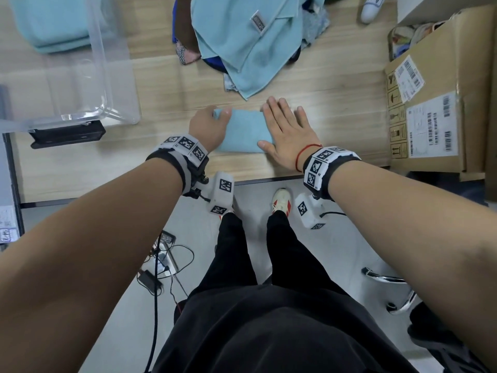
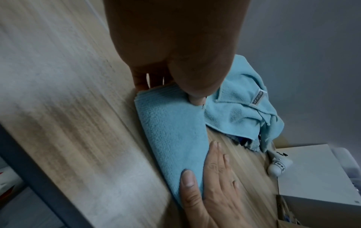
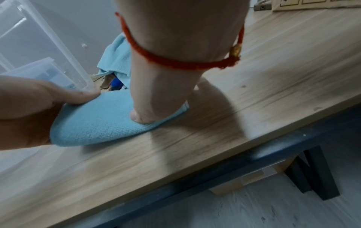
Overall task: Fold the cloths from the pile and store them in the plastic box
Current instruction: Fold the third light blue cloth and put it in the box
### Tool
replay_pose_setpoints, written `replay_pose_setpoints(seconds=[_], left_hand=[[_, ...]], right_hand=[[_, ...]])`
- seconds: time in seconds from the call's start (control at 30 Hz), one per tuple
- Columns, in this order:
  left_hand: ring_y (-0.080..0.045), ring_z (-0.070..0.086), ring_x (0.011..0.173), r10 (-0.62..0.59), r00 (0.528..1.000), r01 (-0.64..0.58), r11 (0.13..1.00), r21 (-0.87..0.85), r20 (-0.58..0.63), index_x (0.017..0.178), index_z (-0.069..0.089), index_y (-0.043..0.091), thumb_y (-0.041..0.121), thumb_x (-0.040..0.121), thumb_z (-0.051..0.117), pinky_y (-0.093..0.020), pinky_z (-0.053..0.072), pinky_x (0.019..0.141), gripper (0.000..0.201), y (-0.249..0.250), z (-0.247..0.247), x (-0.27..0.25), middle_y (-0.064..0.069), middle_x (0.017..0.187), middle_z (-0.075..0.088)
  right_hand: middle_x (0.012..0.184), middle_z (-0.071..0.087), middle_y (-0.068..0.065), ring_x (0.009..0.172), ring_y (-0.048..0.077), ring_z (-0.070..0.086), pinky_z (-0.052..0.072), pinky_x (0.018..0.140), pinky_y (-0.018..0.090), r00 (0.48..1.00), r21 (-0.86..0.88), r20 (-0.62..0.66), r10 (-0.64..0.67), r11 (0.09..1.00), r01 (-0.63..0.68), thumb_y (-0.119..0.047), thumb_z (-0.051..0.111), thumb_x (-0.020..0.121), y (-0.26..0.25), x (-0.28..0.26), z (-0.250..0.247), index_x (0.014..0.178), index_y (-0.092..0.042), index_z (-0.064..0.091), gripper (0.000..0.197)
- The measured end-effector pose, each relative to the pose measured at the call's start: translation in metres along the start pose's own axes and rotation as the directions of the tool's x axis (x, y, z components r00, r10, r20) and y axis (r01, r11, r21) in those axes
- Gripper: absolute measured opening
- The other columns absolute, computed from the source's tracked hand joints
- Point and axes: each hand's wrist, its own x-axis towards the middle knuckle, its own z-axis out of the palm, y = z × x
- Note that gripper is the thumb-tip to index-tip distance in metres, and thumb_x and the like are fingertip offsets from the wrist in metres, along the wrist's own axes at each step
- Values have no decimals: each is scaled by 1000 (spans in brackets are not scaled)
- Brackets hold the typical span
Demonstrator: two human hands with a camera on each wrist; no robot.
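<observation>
Left fingers: curled round the left end of the folded light-blue cloth, thumb on top, other fingers tucked under the edge; a pinching hold.
Left hand: set at the cloth's left edge, wrist low over the table.
Right fingers: straight and spread, gripping nothing; pressing flat.
Right hand: palm down on the cloth's right end, thumb along the near edge, fingertips past the far edge onto the wood.
Folded cloth: small thick rectangle, lying near the front edge of the table between the two hands.
Pile: loose teal cloths over darker patterned ones, just beyond the folded cloth, not touching it as far as can be told.
Plastic box: clear, at the left of the table, well apart from the hands; folded teal cloths already inside.
Risk, fold opening: likely if lifted by the left pinch alone, layers sagging and springing apart once the right palm comes off.
Risk, box rim: possible snag on the rim if carried low.
Risk, pile: stray corner close to the far edge, could drag along.
Surface: pale wood-grain table with dark front edge.
Room: cardboard carton with shipping labels at the right; grey floor, cables and a chair base below.
</observation>
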Motion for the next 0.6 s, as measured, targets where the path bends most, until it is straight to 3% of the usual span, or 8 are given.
replay_pose_setpoints(seconds=[0.07,0.17,0.27,0.37,0.43,0.53,0.6], left_hand=[[-32,57,105,55,998,-53,998,40,-43,114,59,1,43,97,48,-33,42,85,46,0,-2,-4,-14,108,63],[-29,57,90,141,989,-137,988,75,-48,104,61,4,38,96,51,-31,38,71,36,7,-9,-12,-10,90,60],[-23,51,76,289,957,-285,951,119,-19,94,61,8,37,94,55,-29,31,65,29,27,-26,-27,0,72,52],[-20,50,72,428,903,-430,888,165,50,91,62,13,40,91,58,-29,30,63,27,50,-44,-46,2,69,53],[-18,55,77,500,862,-507,845,168,88,95,66,15,42,88,58,-29,36,66,29,65,-58,-58,0,79,62],[-3,51,69,585,806,-592,788,170,95,90,66,14,33,89,64,-12,35,64,19,92,-82,-77,7,71,58],[-1,50,66,600,797,-601,774,197,74,89,67,14,31,89,65,-12,33,61,17,106,-101,-89,5,70,57]], right_hand=[[161,-19,0,148,20,-17,-5,120,49,999,31,27,17,999,-18,-60,18,97,4,-3,-3,153,-18,-14,77],[162,-16,3,149,24,-14,-4,118,51,986,77,72,152,985,-158,-57,20,98,23,-15,-13,154,-14,-8,75],[163,0,6,149,30,3,10,119,54,977,157,43,207,965,-212,-49,46,96,41,-27,-43,154,-14,9,78],[160,21,7,145,27,24,22,118,41,999,376,-25,27,927,-16,-47,72,81,39,-29,-86,154,-20,17,95],[154,34,8,140,24,33,25,114,32,992,391,3,-124,913,112,-47,77,76,28,-26,-113,152,-18,26,96],[134,55,10,122,26,51,38,103,32,974,351,76,-212,920,173,-47,76,77,15,-25,-149,139,-14,49,75],[120,60,10,112,29,55,43,96,37,971,298,62,-231,933,203,-49,77,75,12,-25,-169,122,-11,59,63]])
